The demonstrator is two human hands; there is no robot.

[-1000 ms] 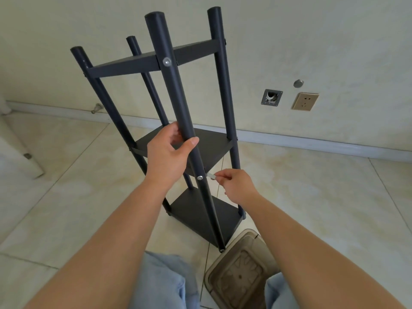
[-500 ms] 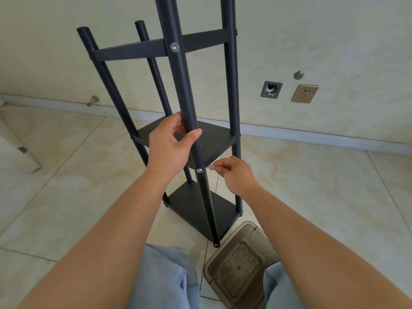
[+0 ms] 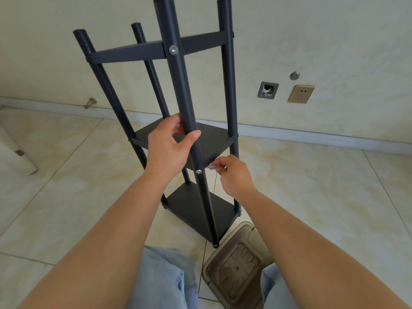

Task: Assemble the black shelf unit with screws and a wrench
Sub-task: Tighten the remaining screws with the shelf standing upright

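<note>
The black shelf unit [image 3: 225,85] stands upright on the tiled floor in front of me, with four round posts and three shelves. My left hand [image 3: 167,150] grips the nearest post just above the middle shelf [image 3: 214,139]. A silver screw head [image 3: 198,171] shows in that post at the middle shelf, and another screw head [image 3: 173,49] sits at the top shelf. My right hand [image 3: 234,175] pinches a small silver wrench [image 3: 211,167] just right of the lower screw, under the shelf's edge.
A brown translucent plastic tray [image 3: 236,268] lies on the floor by my knees, touching the foot of the nearest post. The wall behind has a socket [image 3: 301,93] and an open box [image 3: 267,90]. A door stop [image 3: 90,102] sticks out of the skirting at left.
The view has shifted slightly and the shelf now looks more upright. My right hand has kept working the small wrench beside the middle screw. The left hand's grip is unchanged.
</note>
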